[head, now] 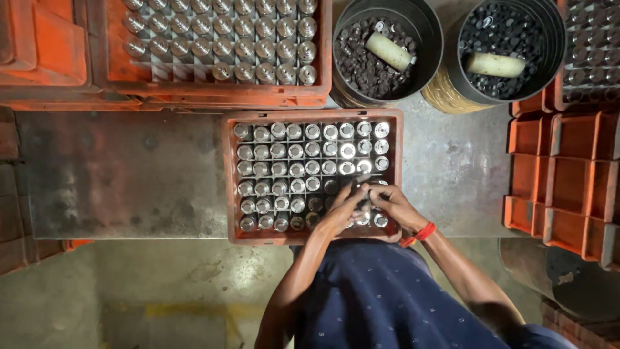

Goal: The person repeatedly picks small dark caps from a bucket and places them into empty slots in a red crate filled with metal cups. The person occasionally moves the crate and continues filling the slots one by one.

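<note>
Grey and stained, the metal table (129, 174) fills the head view, with a concrete floor below it. An orange crate (230, 174) sits in the middle of the table, and everything else is placed around it. Shiny metal cylinders (296, 152) stand upright in the crate's little square slots.

At the near right corner of the crate, both hands meet. The left hand (341, 210) and the right hand (392, 205) are curled closed around one small metal piece (363, 178). It pokes up from between the fingertips, pointing away from the person. Both hands are just as close to it. A red band (420, 234) wraps the right wrist.

Behind the crate stand two black buckets (420, 39) of dark little parts. More orange crates sit left and right.
</note>
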Demonstrator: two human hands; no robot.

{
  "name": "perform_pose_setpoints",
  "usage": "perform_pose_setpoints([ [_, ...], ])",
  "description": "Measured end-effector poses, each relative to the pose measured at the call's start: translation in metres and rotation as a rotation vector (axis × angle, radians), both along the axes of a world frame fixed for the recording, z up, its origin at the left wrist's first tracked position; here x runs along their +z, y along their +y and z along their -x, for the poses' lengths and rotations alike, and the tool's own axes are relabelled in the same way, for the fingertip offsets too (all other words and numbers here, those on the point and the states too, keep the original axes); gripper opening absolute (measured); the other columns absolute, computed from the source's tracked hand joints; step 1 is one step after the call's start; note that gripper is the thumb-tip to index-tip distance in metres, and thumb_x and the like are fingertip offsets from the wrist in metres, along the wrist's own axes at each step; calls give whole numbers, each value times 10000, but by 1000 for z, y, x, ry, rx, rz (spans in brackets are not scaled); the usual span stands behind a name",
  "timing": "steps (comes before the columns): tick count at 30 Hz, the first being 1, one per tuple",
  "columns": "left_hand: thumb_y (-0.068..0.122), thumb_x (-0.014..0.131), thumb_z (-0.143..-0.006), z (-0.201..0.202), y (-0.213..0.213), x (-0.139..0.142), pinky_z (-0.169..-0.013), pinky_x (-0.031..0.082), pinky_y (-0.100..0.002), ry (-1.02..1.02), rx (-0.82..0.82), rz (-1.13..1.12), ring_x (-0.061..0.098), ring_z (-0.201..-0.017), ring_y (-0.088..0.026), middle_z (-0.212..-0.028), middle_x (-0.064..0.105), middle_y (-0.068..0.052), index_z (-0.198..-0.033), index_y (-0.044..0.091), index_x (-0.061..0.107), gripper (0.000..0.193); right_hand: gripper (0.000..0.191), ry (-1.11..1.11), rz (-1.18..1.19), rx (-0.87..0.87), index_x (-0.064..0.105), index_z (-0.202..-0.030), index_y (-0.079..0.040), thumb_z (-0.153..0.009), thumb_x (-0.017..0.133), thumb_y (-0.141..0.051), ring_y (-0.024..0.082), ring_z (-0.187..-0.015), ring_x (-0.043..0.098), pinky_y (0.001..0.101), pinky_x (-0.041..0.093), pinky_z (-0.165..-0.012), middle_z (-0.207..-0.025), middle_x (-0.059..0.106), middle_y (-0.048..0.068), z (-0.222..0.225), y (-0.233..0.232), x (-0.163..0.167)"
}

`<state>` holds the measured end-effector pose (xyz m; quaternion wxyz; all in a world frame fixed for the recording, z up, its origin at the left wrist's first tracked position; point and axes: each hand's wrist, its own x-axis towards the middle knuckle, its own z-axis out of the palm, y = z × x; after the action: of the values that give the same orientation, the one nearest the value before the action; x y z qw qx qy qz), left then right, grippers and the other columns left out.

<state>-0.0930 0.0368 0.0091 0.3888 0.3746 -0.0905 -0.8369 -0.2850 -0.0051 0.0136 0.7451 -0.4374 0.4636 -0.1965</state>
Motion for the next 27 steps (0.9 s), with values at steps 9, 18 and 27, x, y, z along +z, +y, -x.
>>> perform_pose_setpoints([
  [9,233,638,-1055,-7,2,-41,-519,325,-201,-117,301,17,448,-625,-45,-864,612,20,-1212,69,608,229,179,736,1148,-40,788,-986,-97,-847,818,-205,290,-956,628,405,505,-848,-1081,745,102,1,-74,1],
  [18,323,603,-1031,-8,-4,-21,-497,338,-187,-292,253,86,435,-586,-31,-770,560,27,-1380,121,585,404,185,668,826,-264,810,-1059,-99,-980,747,-254,209,-911,603,353,477,-812,-990,725,92,-11,-81,-7],
  [27,291,632,-1071,3,9,-63,-589,479,-236,90,501,-84,557,-801,-79,-985,604,7,-1307,76,565,326,204,198,348,-248,764,-1064,-26,-880,768,-113,138,-764,677,316,563,-717,-869,746,67,-8,-26,-22],
])
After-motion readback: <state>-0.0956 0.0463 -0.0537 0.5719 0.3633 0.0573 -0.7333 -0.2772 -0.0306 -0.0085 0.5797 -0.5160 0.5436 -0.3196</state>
